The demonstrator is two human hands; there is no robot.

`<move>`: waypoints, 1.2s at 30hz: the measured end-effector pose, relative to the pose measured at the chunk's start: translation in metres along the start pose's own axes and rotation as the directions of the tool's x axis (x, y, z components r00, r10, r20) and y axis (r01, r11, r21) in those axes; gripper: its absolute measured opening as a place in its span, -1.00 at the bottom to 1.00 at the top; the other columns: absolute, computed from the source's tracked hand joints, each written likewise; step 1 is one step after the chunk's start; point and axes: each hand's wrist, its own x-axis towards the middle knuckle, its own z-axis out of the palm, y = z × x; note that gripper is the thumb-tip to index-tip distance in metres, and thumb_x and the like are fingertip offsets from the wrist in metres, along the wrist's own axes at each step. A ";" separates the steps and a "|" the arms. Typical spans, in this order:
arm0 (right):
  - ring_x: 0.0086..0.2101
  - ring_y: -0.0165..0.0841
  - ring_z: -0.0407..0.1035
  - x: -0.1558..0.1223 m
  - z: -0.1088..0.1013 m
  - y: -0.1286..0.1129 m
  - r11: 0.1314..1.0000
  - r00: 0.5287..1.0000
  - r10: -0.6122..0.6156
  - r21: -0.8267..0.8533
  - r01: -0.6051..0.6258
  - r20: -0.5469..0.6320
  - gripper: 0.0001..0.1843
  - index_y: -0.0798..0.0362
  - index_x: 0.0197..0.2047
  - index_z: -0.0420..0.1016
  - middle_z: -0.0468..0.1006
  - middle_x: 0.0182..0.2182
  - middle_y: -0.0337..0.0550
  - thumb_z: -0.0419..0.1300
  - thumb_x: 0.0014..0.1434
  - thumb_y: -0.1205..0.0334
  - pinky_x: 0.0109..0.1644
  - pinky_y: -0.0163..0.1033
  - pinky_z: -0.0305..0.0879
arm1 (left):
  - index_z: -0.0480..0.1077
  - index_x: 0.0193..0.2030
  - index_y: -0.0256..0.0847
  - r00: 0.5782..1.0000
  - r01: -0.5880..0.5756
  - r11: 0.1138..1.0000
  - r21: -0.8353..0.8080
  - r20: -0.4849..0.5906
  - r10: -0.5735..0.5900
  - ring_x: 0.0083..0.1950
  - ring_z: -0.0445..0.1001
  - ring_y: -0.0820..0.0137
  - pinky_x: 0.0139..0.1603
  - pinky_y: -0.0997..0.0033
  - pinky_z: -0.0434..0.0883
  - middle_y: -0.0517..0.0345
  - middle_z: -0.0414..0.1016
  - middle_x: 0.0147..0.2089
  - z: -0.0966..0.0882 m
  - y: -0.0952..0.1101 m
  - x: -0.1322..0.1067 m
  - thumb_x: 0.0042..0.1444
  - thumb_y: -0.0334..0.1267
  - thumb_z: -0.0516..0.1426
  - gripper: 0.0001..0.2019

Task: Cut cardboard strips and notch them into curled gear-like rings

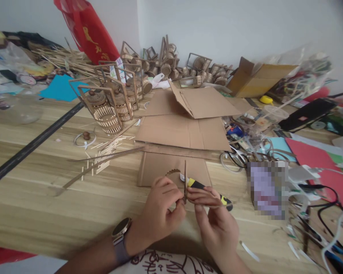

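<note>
My left hand (167, 205) is closed in a pinch at the lower end of a thin brown piece (185, 175), which stands upright and shows almost edge-on. Against its other side, the fingers of my right hand (215, 215) are pressed together at the same spot. Behind the right hand lies a black and yellow utility knife (196, 183), partly covered by the fingers. A curved, toothed brown piece (173, 172) shows just beyond my left hand, over the cardboard sheet (151, 169).
Small slatted baskets with handles (107, 120) stand at left, with more along the wall. Loose pale sticks (104, 158) and long brown strips (82, 169) lie left of the stacked cardboard (171, 131). Cables, coloured paper (317, 160) and a black box (305, 114) crowd the right.
</note>
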 end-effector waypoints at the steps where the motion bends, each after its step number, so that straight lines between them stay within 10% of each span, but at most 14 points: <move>1: -0.20 -0.25 0.58 0.000 0.000 0.000 0.998 0.999 0.037 0.041 -0.037 -0.005 -0.83 -0.06 -0.22 0.40 0.65 -0.35 -0.21 0.11 0.24 0.43 0.01 -0.05 0.34 | 0.20 -0.45 -0.19 1.000 -0.004 1.000 -0.006 0.004 0.004 -0.30 0.29 0.37 -0.18 0.34 0.24 0.22 0.29 -0.46 0.000 0.000 0.000 0.14 -0.47 0.00 -0.83; 20: -0.15 -0.26 0.55 0.006 0.000 0.001 0.920 0.968 -0.235 -0.303 0.250 0.085 -0.84 0.02 -0.14 0.42 0.66 -0.25 -0.12 0.15 0.24 0.43 0.02 -0.07 0.22 | 0.23 -0.45 -0.19 0.998 0.054 0.997 0.064 0.039 -0.057 -0.30 0.32 0.35 -0.19 0.32 0.26 0.18 0.32 -0.43 0.006 -0.005 -0.003 0.21 -0.44 0.01 -0.80; 36: -0.19 -0.29 0.59 0.002 -0.001 -0.001 0.946 0.979 -0.175 -0.259 0.196 0.100 -0.80 -0.04 -0.14 0.37 0.69 -0.28 -0.24 0.12 0.24 0.46 0.12 -0.08 0.14 | 0.17 -0.50 -0.17 0.993 0.099 0.988 0.115 0.055 -0.106 -0.33 0.29 0.34 -0.18 0.28 0.24 0.19 0.30 -0.47 0.008 -0.008 -0.005 0.12 -0.48 -0.05 -0.79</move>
